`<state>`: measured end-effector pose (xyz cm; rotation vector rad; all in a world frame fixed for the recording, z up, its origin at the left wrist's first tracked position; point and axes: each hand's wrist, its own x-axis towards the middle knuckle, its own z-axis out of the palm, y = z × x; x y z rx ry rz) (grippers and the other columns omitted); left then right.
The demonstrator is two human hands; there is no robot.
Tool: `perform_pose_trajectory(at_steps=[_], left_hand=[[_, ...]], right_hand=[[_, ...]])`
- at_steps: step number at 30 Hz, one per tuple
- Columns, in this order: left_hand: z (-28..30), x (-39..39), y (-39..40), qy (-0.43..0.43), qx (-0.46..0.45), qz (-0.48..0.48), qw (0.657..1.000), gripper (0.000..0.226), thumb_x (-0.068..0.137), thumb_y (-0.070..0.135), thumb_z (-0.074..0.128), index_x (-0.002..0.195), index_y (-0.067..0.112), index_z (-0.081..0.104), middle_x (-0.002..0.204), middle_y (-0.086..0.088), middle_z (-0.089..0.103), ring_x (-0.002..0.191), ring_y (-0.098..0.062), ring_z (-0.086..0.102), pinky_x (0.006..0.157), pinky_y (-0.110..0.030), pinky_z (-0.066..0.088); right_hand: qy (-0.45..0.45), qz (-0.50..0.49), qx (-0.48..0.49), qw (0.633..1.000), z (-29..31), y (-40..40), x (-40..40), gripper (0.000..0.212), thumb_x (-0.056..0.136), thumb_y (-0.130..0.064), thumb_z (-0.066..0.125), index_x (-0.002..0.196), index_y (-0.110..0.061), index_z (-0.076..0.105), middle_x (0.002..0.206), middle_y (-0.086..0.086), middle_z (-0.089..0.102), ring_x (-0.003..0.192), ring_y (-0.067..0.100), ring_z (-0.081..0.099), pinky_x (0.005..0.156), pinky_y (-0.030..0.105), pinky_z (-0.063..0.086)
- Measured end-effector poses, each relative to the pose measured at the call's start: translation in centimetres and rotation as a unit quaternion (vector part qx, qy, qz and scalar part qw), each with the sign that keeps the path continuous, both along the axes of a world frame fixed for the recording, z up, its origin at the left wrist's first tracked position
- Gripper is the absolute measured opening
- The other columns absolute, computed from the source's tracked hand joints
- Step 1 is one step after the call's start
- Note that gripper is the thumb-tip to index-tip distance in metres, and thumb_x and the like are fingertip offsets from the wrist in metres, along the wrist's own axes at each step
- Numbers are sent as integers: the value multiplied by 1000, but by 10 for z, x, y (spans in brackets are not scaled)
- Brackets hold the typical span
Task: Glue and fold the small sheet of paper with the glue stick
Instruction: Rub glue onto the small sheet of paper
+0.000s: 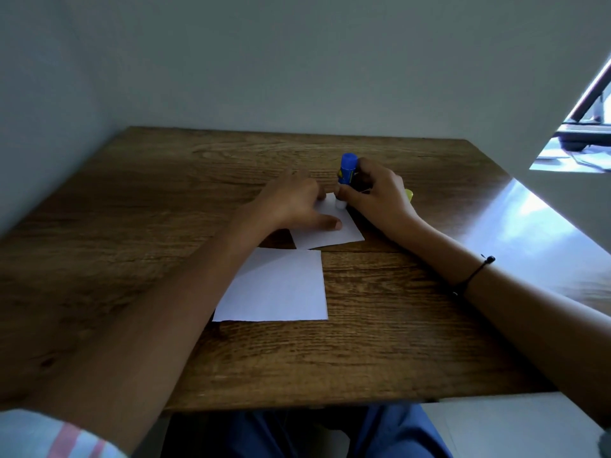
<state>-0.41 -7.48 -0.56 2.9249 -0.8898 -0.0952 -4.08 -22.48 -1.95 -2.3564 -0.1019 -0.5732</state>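
A small sheet of white paper (330, 231) lies flat on a wooden tabletop, turned at a slight angle so that one corner points toward the near right; its far-left part is covered by a hand. A glue stick (346, 175) with a blue body and a yellow mark on its label stands nearly upright, inverted, on the sheet's far end, its uncapped white tip touching the paper and its blue base uppermost. Just behind it, to the right, a sliver of yellow, possibly its cap (409, 194), shows on the tabletop, mostly hidden.
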Motion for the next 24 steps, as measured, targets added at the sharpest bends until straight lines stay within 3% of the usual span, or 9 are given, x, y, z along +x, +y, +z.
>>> perform_pose_trajectory(at_steps=[3,8,13,24], left_hand=[[-1,0,0,-1,-7,0,1000,71,75,63,53,130,19,47,136,-10,46,127,-29,37,99,-43,36],[-1,1,0,3,-15,0,1000,71,75,62,54,131,18,47,136,-10,47,124,-27,41,98,-41,38],[0,0,1,3,-28,-7,1000,66,75,61,55,123,15,55,129,-9,54,119,-26,45,89,-37,39],[2,-5,0,12,-29,-9,999,60,79,55,56,121,12,55,121,-8,60,106,-22,54,87,-36,45]], right_hand=[[3,-3,2,1000,1,0,-5,27,81,-25,68,103,-11,61,92,2,62,87,19,59,78,34,48],[12,-8,15,1000,0,-1,-15,29,81,-26,69,105,-13,61,91,1,63,87,17,59,76,31,48],[14,0,18,1000,-1,-4,-25,31,79,-27,69,104,-11,61,94,9,68,89,23,63,83,46,51],[23,15,33,999,1,-6,-49,30,80,-24,69,107,-14,63,98,5,67,91,18,62,82,29,50]])
